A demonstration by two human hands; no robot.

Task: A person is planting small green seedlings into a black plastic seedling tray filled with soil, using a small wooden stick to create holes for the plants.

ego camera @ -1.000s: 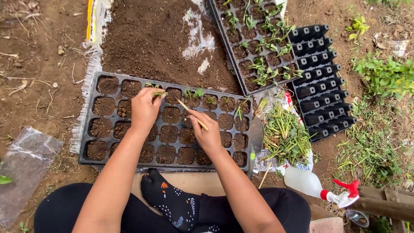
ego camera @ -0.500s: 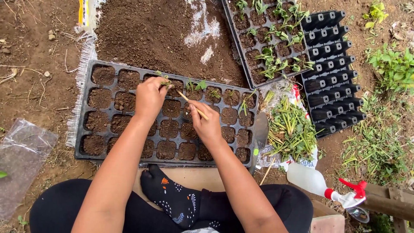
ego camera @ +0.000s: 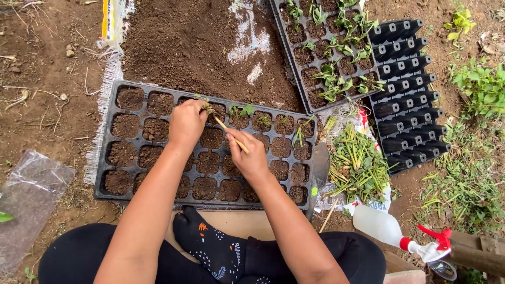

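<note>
The left hand (ego camera: 185, 125) pinches a small green cutting with a thin stem (ego camera: 206, 109) between fingertips pressed together, holding it upright over a soil-filled cell in the back row of the black plastic seedling tray (ego camera: 108, 152). Just to its right, the right hand (ego camera: 248, 155) is closed around a slim wooden stick (ego camera: 227, 131) whose tip points into that same cell beside the stem. The cutting looks very light, soft and easily bruised, so it probably wants a gentle hold low on the stem, not on the leaves; the stick seems stiff and easy to steer. Further right along that row stand a few planted sprigs (ego camera: 239, 111). Beyond the tray's right edge lies a heap of green cuttings (ego camera: 357, 163), and near the right elbow a white spray bottle with a red trigger (ego camera: 400, 234).
</note>
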